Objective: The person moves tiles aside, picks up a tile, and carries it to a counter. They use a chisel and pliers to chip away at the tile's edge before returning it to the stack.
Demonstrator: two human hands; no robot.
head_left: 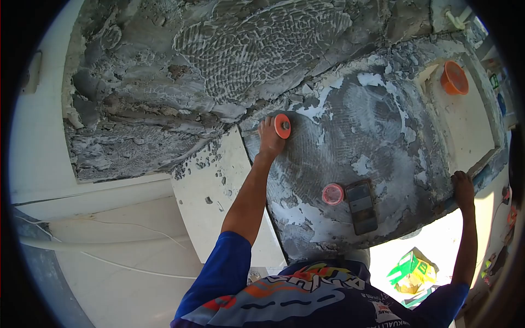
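Observation:
My left hand (270, 136) is closed around the edge of a round orange disc (283, 126) with a grey knob or lump at its middle, held over the rough grey cement surface (306, 164). At the right, my right hand (462, 186) rests on the front edge of the counter, by the corner of a pale rectangular recess (465, 131); its fingers are bent over the edge and whatever lies under them is hidden. A small pink round container (332, 194) and a dark phone-like device (361, 207) lie on the cement between my arms.
An orange bowl (454, 78) sits at the recess's far end. The wall (262, 49) bears ridged wet-looking mortar. A pale board (229, 191) with grey crumbs lies left of the cement. Below the counter is a green and yellow bag (414, 271).

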